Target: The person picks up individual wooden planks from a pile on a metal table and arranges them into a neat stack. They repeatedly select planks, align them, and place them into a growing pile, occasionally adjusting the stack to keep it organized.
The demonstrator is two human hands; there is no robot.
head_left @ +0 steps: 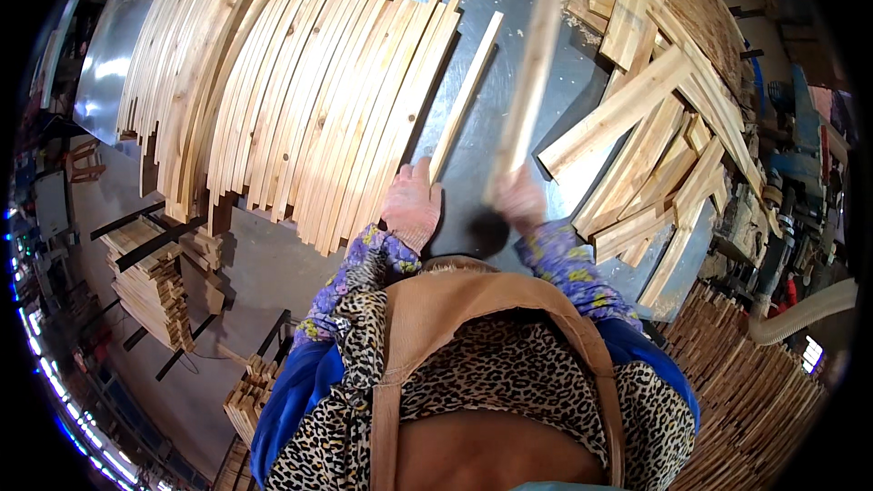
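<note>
My right hand (518, 199), smeared by motion and in a pale pinkish glove, grips the near end of a wooden strip (535, 59). That strip is blurred too and points away from me over the metal table. My left hand (411, 205), gloved with a knit cuff, lies low on the table with its fingers stretched out. Its fingertips are beside the near end of a narrow wooden strip (467, 91), which lies alone. Left of this strip, a long row of wooden strips (318, 100) lies side by side, their near ends uneven.
Loose boards and offcuts (650, 145) are heaped at the right of the metal table (509, 0), with sawdust by them. Stacked wood (150, 286) stands on dark bars at lower left. More strips (750, 382) are stacked at lower right near a ribbed hose (805, 314).
</note>
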